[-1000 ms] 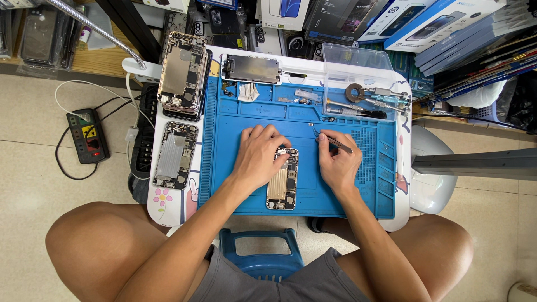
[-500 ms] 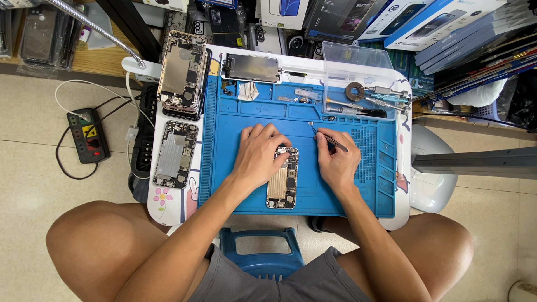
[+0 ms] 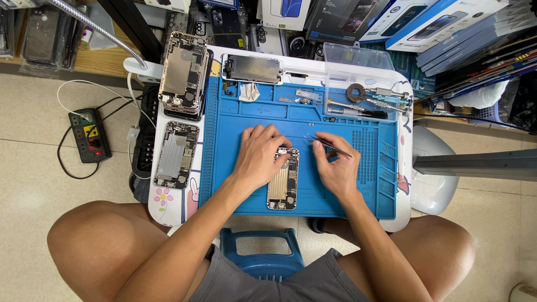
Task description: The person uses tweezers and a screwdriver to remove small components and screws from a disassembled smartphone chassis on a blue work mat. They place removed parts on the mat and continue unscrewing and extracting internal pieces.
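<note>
Opened phone [image 3: 283, 184] btwn hands, under L fingers.

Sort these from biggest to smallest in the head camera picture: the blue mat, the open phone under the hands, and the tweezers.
1. Blue mat, biggest by far.
2. Open phone, partly covered by the left hand.
3. Tweezers, thin, in the right hand.
</note>
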